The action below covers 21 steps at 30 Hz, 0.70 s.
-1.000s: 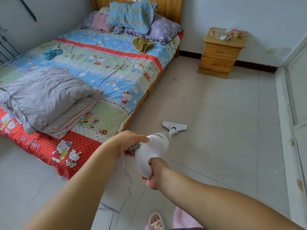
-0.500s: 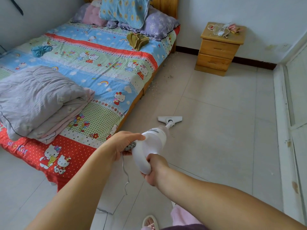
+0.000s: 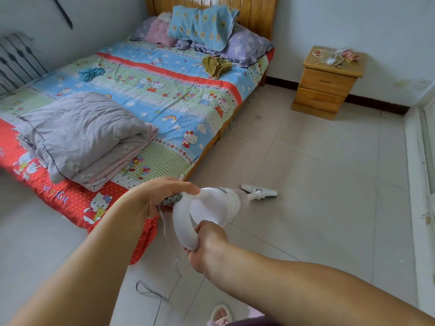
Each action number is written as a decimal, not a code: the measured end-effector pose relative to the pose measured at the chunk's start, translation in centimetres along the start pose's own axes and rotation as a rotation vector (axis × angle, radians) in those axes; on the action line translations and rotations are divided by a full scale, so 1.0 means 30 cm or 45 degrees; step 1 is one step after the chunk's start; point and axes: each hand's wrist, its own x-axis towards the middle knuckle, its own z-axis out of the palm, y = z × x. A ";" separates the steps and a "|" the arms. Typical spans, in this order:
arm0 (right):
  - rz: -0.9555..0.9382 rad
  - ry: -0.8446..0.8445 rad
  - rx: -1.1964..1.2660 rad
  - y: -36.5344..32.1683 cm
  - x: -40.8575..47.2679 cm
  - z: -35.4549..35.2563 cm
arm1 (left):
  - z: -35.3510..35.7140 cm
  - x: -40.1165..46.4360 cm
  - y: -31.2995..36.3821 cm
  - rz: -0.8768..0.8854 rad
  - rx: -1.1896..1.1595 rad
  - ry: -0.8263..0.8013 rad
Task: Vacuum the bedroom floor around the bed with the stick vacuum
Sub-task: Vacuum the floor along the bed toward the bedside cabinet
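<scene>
**Stick vacuum held by both hands beside the bed**

Both arms are stretched forward from the lower edge of the view. The left hand (image 3: 162,198) is curled around the grey patterned end of the handle, with the thumb laid over the top of the white body. The right hand (image 3: 207,243) is wrapped from below around the lower curve of the white loop handle.

One stick vacuum (image 3: 211,208) is seen, pointed away from the person; its floor head (image 3: 261,191) is laid flat on the tiled floor (image 3: 317,184), near the long side of the bed (image 3: 146,95) close to its foot end. A thin grey cord (image 3: 150,290) is hung from the handle and is curled on the tiles.

On the bed one folded grey quilt (image 3: 82,135) and several pillows (image 3: 202,27) are found; their exact count cannot be told. One wooden nightstand (image 3: 327,85) with two drawers is placed against the wall. Small scraps of debris (image 3: 235,124) are scattered along the bed side.
</scene>
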 end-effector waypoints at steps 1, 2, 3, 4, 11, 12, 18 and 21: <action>0.004 -0.003 0.003 0.024 -0.010 0.004 | -0.010 -0.017 -0.010 0.005 0.008 -0.002; 0.008 -0.009 0.009 0.045 -0.019 0.006 | -0.018 -0.034 -0.018 0.010 0.020 -0.004; 0.014 -0.013 0.018 0.068 -0.027 0.009 | -0.028 -0.049 -0.029 0.016 0.031 -0.001; 0.021 -0.016 0.035 0.090 -0.034 0.012 | -0.040 -0.064 -0.041 0.024 0.043 -0.005; 0.067 -0.077 0.093 0.193 -0.065 0.028 | -0.106 -0.134 -0.085 0.041 0.046 -0.088; 0.073 -0.085 0.091 0.201 -0.066 0.029 | -0.110 -0.141 -0.083 0.045 0.055 -0.099; 0.113 -0.117 0.094 0.213 -0.059 0.023 | -0.118 -0.126 -0.091 0.012 0.104 -0.117; 0.158 -0.075 0.077 0.191 -0.029 0.021 | -0.105 -0.102 -0.096 0.014 0.082 -0.061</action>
